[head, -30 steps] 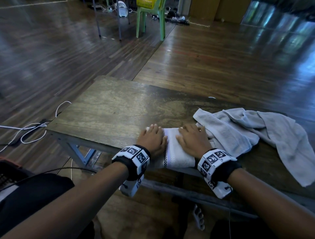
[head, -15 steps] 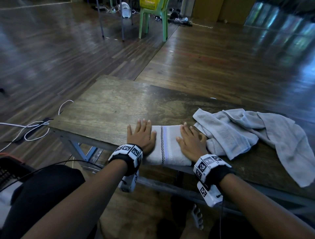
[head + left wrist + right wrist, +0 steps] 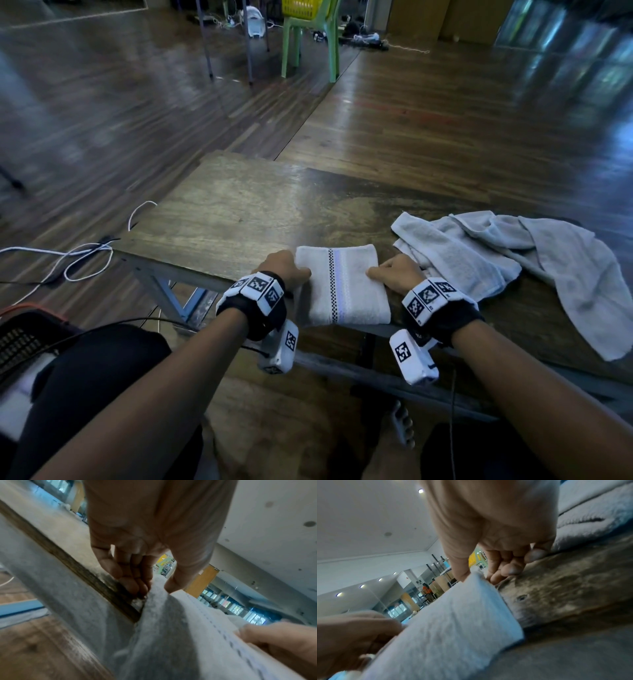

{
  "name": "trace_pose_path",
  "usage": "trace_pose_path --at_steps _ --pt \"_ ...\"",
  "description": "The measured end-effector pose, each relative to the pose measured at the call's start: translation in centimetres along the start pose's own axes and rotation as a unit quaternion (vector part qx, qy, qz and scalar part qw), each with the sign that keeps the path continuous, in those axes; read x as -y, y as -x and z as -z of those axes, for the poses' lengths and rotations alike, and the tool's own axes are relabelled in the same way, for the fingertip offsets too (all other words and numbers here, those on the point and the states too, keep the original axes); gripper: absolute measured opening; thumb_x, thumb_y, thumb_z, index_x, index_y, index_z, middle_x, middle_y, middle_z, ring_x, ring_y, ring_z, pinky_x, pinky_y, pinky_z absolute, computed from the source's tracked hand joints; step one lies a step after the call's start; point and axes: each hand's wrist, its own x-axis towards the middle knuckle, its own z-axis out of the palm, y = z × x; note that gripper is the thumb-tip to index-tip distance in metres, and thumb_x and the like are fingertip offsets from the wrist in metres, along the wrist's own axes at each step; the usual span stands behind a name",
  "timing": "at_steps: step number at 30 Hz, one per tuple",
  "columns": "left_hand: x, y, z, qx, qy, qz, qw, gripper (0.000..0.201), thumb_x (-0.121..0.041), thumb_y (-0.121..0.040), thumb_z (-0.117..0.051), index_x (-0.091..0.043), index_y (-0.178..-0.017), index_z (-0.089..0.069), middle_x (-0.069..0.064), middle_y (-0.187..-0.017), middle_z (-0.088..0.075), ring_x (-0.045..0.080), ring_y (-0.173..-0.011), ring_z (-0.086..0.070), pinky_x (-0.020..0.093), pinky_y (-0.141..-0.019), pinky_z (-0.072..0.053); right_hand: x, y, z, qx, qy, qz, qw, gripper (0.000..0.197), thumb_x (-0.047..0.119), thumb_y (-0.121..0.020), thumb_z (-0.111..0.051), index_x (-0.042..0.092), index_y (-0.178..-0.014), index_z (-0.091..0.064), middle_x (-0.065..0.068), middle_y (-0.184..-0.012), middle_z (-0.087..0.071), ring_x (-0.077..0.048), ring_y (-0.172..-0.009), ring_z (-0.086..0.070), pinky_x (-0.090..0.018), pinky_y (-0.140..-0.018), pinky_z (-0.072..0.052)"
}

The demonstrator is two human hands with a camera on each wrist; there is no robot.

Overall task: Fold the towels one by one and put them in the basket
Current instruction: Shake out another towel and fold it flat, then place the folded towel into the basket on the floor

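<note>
A folded white towel (image 3: 342,284) with a checkered stripe lies at the near edge of the wooden table (image 3: 222,212). My left hand (image 3: 291,270) pinches its left edge, thumb on top and fingers tucked under, as the left wrist view shows for the hand (image 3: 154,588) and towel (image 3: 171,628). My right hand (image 3: 387,274) pinches the right edge the same way; the right wrist view shows this hand (image 3: 477,577) on the towel (image 3: 453,628). A dark basket (image 3: 20,339) with an orange rim sits on the floor at the lower left, partly cut off.
A heap of crumpled grey towels (image 3: 496,260) lies on the table just right of my right hand, one end hanging over the near edge. White cables (image 3: 78,260) lie on the floor to the left. A green chair (image 3: 308,41) stands far back.
Both hands slid off the top of the folded towel, where they pressed flat, out to its left and right edges and now pinch them.
</note>
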Motion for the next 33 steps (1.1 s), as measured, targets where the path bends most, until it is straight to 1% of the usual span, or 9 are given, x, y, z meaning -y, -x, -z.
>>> trace_pose_path --at_steps 1,4,8,12,16,19,26,29,33 --pt "-0.1 0.2 0.1 0.007 0.01 0.0 1.0 0.039 -0.031 -0.084 -0.056 0.006 -0.096 -0.063 0.016 -0.081 -0.062 0.032 -0.082 -0.063 0.037 -0.062 -0.048 0.2 0.1 0.0 0.011 -0.012 -0.012 1.0 0.035 0.032 -0.08 -0.063 -0.002 -0.082 -0.068 -0.015 -0.084 -0.068 -0.033 -0.087 -0.065 -0.033 -0.069 -0.045" --pt "-0.1 0.6 0.4 0.002 0.044 0.005 0.999 0.038 -0.032 -0.087 -0.055 -0.009 -0.057 -0.045 0.006 -0.058 -0.045 0.019 -0.053 -0.044 0.029 -0.048 -0.034 0.6 0.1 0.3 0.034 -0.042 -0.018 0.998 0.036 0.038 -0.077 -0.06 0.003 -0.08 -0.068 -0.014 -0.086 -0.069 -0.03 -0.088 -0.065 -0.035 -0.074 -0.047" --pt "0.3 2.1 0.8 -0.006 0.205 -0.012 0.979 0.043 -0.024 -0.091 -0.049 -0.012 -0.051 -0.039 0.003 -0.051 -0.039 0.017 -0.048 -0.039 0.026 -0.052 -0.032 1.6 2.1 0.7 0.034 -0.134 0.041 0.99 0.027 0.034 -0.08 -0.061 0.01 -0.085 -0.071 -0.009 -0.087 -0.071 -0.024 -0.082 -0.065 -0.04 -0.079 -0.05" --pt "0.8 5.7 2.2 -0.028 0.343 -0.037 0.938 0.03 -0.013 -0.092 -0.049 -0.011 -0.062 -0.051 0.006 -0.065 -0.051 0.023 -0.067 -0.051 0.029 -0.062 -0.041 2.3 6.0 0.5 0.029 -0.318 0.014 0.948 0.022 0.023 -0.084 -0.065 0.003 -0.093 -0.066 -0.012 -0.082 -0.067 -0.024 -0.069 -0.061 -0.037 -0.059 -0.05" --pt "1.1 10.3 4.1 -0.002 0.409 -0.059 0.911 0.015 -0.015 -0.094 -0.05 -0.008 -0.104 -0.058 0.008 -0.101 -0.06 0.026 -0.098 -0.056 0.04 -0.083 -0.047 3.5 10.0 1.6 0.064 -0.398 0.011 0.915 0.013 0.018 -0.088 -0.061 0.005 -0.089 -0.063 -0.008 -0.08 -0.066 -0.016 -0.064 -0.063 -0.028 -0.053 -0.051" --pt "1.3 14.1 6.2 -0.023 0.434 -0.089 0.896 0.016 -0.014 -0.095 -0.048 -0.01 -0.107 -0.056 0.005 -0.098 -0.06 0.023 -0.096 -0.056 0.034 -0.074 -0.049 5.2 13.4 2.8 0.059 -0.398 0.06 0.914 0.017 0.018 -0.089 -0.06 0.005 -0.1 -0.062 -0.011 -0.097 -0.068 -0.023 -0.089 -0.064 -0.04 -0.081 -0.053" --pt "2.8 21.2 12.2 -0.104 0.471 -0.15 0.863 0.014 -0.011 -0.094 -0.048 -0.012 -0.105 -0.057 0.002 -0.089 -0.058 0.013 -0.081 -0.054 0.025 -0.065 -0.046 11.2 19.8 5.0 0.054 -0.376 0.164 0.91 0.011 0.021 -0.091 -0.057 0.011 -0.089 -0.061 -0.008 -0.088 -0.065 -0.022 -0.081 -0.06 -0.039 -0.078 -0.05" --pt "4.6 24.4 14.6 -0.144 0.468 -0.16 0.857 0.011 -0.01 -0.094 -0.049 -0.014 -0.098 -0.059 0.0 -0.084 -0.059 0.012 -0.075 -0.055 0.023 -0.062 -0.047 14.2 21.5 4.6 0.082 -0.356 0.203 0.909 0.018 0.023 -0.091 -0.057 0.008 -0.099 -0.062 -0.008 -0.093 -0.066 -0.022 -0.085 -0.062 -0.04 -0.08 -0.052" --pt "8.7 28.1 16.8 -0.206 0.486 -0.128 0.84 0.009 -0.009 -0.093 -0.052 -0.014 -0.093 -0.059 0.004 -0.087 -0.06 0.018 -0.075 -0.056 0.029 -0.066 -0.046 18.9 23.5 2.4 0.137 -0.324 0.253 0.901 0.015 0.023 -0.093 -0.054 0.01 -0.099 -0.058 -0.004 -0.085 -0.063 -0.018 -0.075 -0.06 -0.032 -0.064 -0.05"
